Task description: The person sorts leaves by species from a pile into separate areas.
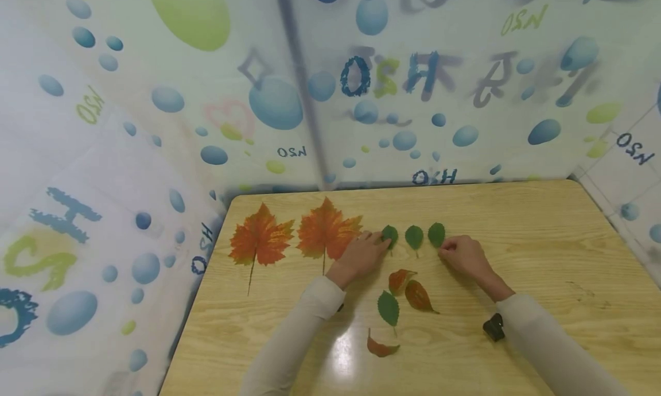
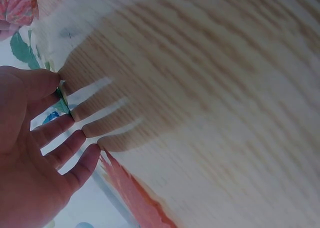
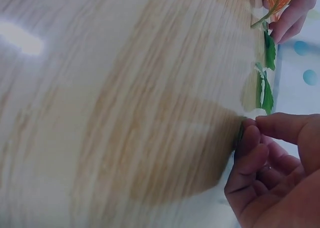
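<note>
- Pale wood-grained table [image 1: 542, 235] with rounded far corners and a bright patch of glare toward the near side.
- Behind and to the left, whitish walls [image 1: 454, 86] printed with blue and green drops and mirrored lettering.
- Beside the right sleeve [image 1: 542, 333], a small black object [image 1: 494, 327]; cannot tell its kind.
- At the table's left, two big maple leaves [image 1: 262, 235], orange-red with yellowish patches, side by side, stems toward the near edge.
- Right of these, toward the far side, three small leaves in a row, slightly apart: left green leaf [image 1: 391, 235], middle green leaf [image 1: 413, 237], right green leaf [image 1: 436, 234].
- Nearer, close together, a reddish leaf [image 1: 399, 281], a brown-red leaf [image 1: 418, 296] and a larger green leaf [image 1: 388, 308]; below them, a curled red leaf [image 1: 382, 348].
- Left hand [image 1: 364, 252] with fingers spread and fairly straight, tips touching the left green leaf.
- Right hand [image 1: 467, 257] with thumb and forefinger pinching the right green leaf at its lower end, other fingers curled.
</note>
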The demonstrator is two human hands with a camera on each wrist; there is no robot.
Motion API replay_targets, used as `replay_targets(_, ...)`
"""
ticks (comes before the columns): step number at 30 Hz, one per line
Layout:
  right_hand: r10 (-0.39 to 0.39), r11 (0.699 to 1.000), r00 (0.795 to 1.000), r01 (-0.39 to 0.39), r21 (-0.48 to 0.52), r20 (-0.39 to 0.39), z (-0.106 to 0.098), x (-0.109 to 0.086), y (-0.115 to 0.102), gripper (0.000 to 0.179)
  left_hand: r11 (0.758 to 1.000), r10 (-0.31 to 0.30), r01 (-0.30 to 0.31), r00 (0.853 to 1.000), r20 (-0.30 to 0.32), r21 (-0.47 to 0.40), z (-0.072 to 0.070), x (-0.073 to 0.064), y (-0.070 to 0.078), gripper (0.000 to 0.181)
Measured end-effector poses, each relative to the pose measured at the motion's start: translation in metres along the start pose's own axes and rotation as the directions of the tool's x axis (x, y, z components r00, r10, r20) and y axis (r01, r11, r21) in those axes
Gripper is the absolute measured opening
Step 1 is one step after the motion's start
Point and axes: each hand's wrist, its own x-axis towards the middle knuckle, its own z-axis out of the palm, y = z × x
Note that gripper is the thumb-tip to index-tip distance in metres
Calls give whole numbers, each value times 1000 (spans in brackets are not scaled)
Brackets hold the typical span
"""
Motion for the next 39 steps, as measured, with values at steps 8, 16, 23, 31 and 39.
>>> replay_targets(8,5,1000,1000,-5,-7,24,1,2,3,14,1000,1,-1,1000,12,-7,-1,0,2,45)
replay_targets(16,28,999,999,-28,-17,45,1,2,5,18,1000,3,-3,1000,23,-9,-1,0,3,46)
replay_targets(23,15,1000,1000,-14,-13,17,-1,-1,4,20,1000,-1,1,1000,7,-3,1,3,2,46)
replay_targets(31,-29,999,996,30,11,-84,0,-15,-16,18,1000,-1,1,1000,-3,-3,3,3,0,45)
replay_targets(39,-238,971,968,237,-21,-77,23,-44,-55,6,1000,-8,8,1000,4,-4,2,3,0,45)
